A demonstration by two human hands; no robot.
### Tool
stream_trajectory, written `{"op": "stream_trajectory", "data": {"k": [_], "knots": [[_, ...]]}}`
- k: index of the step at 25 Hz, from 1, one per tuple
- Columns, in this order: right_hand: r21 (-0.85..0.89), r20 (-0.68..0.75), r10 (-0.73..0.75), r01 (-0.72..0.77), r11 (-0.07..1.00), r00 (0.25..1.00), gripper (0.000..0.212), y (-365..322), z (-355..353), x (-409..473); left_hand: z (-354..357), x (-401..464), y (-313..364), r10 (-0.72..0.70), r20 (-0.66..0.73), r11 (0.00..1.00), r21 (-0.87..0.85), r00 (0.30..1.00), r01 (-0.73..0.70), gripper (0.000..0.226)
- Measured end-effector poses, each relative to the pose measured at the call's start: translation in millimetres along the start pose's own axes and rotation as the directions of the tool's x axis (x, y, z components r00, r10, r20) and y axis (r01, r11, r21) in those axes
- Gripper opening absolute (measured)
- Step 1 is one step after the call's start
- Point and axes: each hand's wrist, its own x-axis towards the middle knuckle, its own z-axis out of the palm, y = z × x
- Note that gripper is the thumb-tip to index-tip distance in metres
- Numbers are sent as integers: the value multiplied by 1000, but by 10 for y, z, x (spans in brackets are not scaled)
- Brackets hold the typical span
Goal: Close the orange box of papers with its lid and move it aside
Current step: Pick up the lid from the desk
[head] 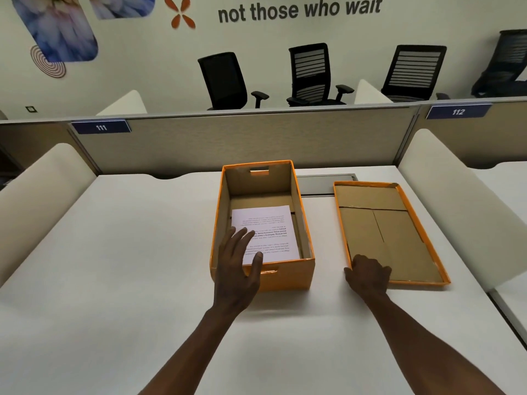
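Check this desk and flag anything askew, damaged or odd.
Nothing is spilled or broken. The lid lies upside down beside the orange box, turned slightly off square to it. The papers sit at a slight skew inside, toward the near left corner. The right hand rests on the lid's near corner.

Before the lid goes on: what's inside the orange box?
Inside the orange box lies a printed sheet of paper on the cardboard floor. The left hand covers its near-left corner; anything beneath the sheet is hidden.
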Motion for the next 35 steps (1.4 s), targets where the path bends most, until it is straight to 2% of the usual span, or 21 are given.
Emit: {"op": "stream_trajectory", "data": {"k": [1, 3, 6, 8, 10, 11, 13, 15, 17, 19, 21, 22, 23, 25, 27, 28, 30, 31, 33, 34, 35], "knots": [[53, -6, -6, 6, 999, 1000, 20, 12, 2, -21, 6, -19, 36, 10, -11, 1000, -14, 1000, -10, 50], [270, -67, 17, 2, 963, 998, 13, 12, -73, -91, 14, -68, 115, 49, -43, 998, -41, 998, -51, 46], [623, -247, 127, 57, 780, 961, 8, 20, -448, -259, 21, -170, 341, 82, -55, 984, -153, 995, -90, 34], [748, -327, 194, 128, 651, 925, 6, 86, -766, -391, 75, -263, 571, 84, 16, 960, -270, 996, -77, 23], [877, -273, 255, 132, 462, 928, 9, 183, -1064, -496, 222, -343, 809, 29, 200, 907, -418, 979, 58, 15], [930, -219, 263, 120, 347, 939, 13, 249, -1194, -536, 320, -359, 927, -23, 333, 863, -470, 943, 187, 16], [988, -136, 264, 110, 108, 955, 19, 392, -1417, -614, 566, -342, 1082, -121, 567, 788, -444, 815, 426, 27], [994, -93, 265, 102, -23, 960, 24, 529, -1578, -731, 824, -264, 1135, -200, 732, 739, -324, 651, 591, 49], [993, -99, 243, 111, -35, 965, 32, 637, -1680, -894, 1093, -176, 1147, -262, 833, 679, -200, 488, 706, 75], [989, -132, 198, 142, -38, 971, 48, 704, -1781, -1114, 1291, -94, 1169, -303, 890, 586, -107, 340, 803, 90], [987, -156, 173, 161, -13, 972, 61, 770, -1847, -1318, 1382, -30, 1178, -260, 936, 424, -109, 236, 899, 100], [985, -165, 166, 170, -13, 972, 58, 805, -1865, -1399, 1390, -9, 1188, -213, 952, 347, -136, 219, 928, 99], [984, -174, 161, 179, -18, 971, 50, 842, -1893, -1473, 1407, 0, 1191, -169, 958, 301, -173, 231, 938, 95], [977, -209, 141, 214, -17, 968, 39, 940, -1963, -1580, 1390, 16, 1250, -131, 937, 314, -270, 324, 910, 95], [970, -232, 101, 238, -56, 967, 42, 1037, -2079, -1667, 1326, 50, 1360, -103, 891, 349, -384, 443, 855, 108], [969, -228, 85, 234, -79, 970, 51, 1089, -2142, -1702, 1259, 78, 1419, -99, 861, 364, -434, 498, 824, 111], [966, -254, 63, 256, -33, 965, 60, 1219, -2262, -1735, 1093, 152, 1489, -110, 792, 421, -510, 601, 750, 101], [962, -273, 64, 274, 3, 960, 56, 1280, -2293, -1721, 1016, 187, 1489, -114, 751, 455, -542, 650, 707, 91], [957, -289, 65, 289, 7, 955, 44, 1306, -2236, -1652, 794, 231, 1415, -111, 656, 521, -601, 747, 606, 79], [955, -294, 73, 295, -5, 953, 47, 1234, -2197, -1625, 648, 249, 1367, -119, 607, 562, -611, 786, 557, 81], [953, -300, 74, 303, -22, 951, 63, 1103, -2164, -1609, 490, 256, 1309, -135, 554, 608, -609, 822, 510, 86]]}}
